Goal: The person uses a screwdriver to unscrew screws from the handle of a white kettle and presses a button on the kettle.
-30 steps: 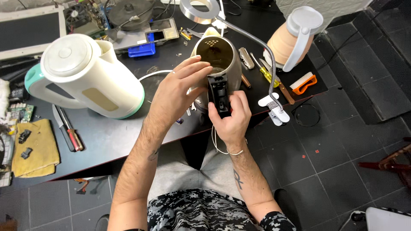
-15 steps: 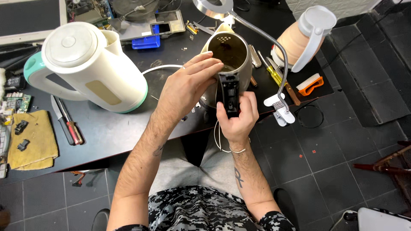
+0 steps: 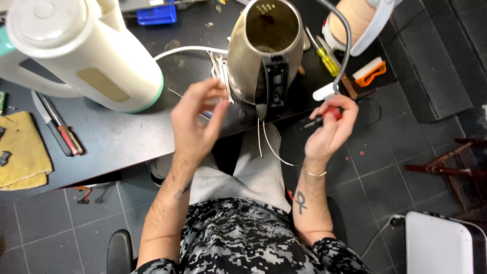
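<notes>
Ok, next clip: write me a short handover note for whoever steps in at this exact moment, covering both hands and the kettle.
Left hand: open, empty, raised above the desk edge, left of the steel kettle.
Right hand: closed on a red-handled screwdriver, right of the kettle.
Kettle: upright at the desk edge, lid off, handle cover missing, white wires hanging from its base.
White plastic kettle: far left, untouched.
Done: handle opened up. Left: apparently work inside the handle, then reassembly.
</notes>
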